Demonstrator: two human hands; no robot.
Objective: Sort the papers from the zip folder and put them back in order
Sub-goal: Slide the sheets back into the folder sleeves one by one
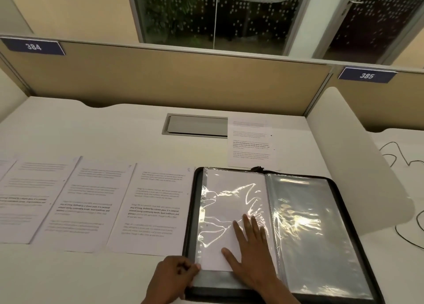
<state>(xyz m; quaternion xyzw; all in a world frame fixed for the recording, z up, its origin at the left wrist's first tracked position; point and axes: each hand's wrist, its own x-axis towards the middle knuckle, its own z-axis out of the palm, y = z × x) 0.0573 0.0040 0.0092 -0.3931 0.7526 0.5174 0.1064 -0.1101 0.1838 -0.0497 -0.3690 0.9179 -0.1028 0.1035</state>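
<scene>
Folder [344,212] lies open on the desk [114,125]; left hand [174,278] pinches the sleeve [229,203] corner, right hand [250,248] presses flat on it. Smooth gently so the paper [215,258] seats squarely.

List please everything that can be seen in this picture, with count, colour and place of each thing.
zip folder: one, black, open on the desk at right.
plastic sleeves: several, clear, inside the folder.
blank sheet: one, white, on the folder's left side.
printed papers: four in a row left of the folder, one behind it, white.
desk: one, white.
cable hatch: one, grey, at the desk's back.
number plates: two, blue, 384 and 385, on the partition.
cables: black, far right.
left hand: pinches the sleeve's lower corner.
right hand: flat on the sheet.
</scene>
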